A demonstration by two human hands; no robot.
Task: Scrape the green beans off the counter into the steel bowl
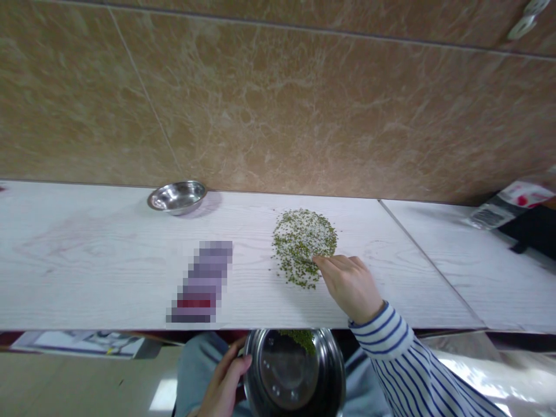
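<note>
A pile of small green beans mixed with white grains (303,243) is spread on the white wood-grain tabletop (87,272). My right hand (350,284), in a blue-and-white striped sleeve, rests at the pile's near right edge with its fingers pressed together on the beans. My left hand (223,379) grips the rim of a steel bowl (278,376) held below the table's front edge, over my lap. A small heap of green beans (304,339) lies inside that bowl at its far side.
A second, empty steel bowl (177,197) stands at the back of the table by the brown tiled wall (278,98). A blurred rectangular object (202,284) lies left of the pile. A plastic packet (508,205) sits at the far right.
</note>
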